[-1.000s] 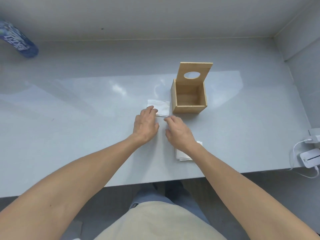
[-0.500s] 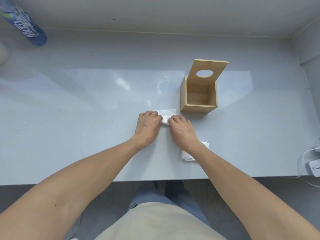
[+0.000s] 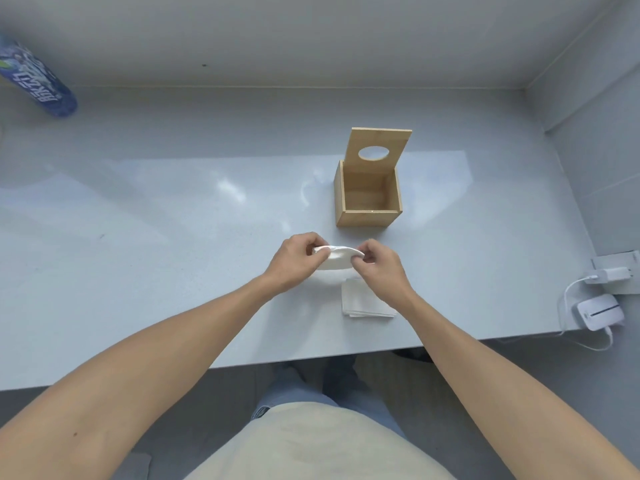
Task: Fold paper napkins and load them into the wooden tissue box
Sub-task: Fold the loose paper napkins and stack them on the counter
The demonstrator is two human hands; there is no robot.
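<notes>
The left hand and right hand each pinch one end of a folded napkin, held bowed just above the table, forearms converging from the near edge. The right wrist hides part of the napkin stack. Beyond stands the wooden tissue box, lid raised. A blue bottle is cut off at left.

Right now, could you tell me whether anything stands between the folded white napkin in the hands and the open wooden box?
Nothing visible does. The left hand and right hand pinch the folded white paper napkin; only bare grey table separates it from the open wooden tissue box, lid upright.
</notes>
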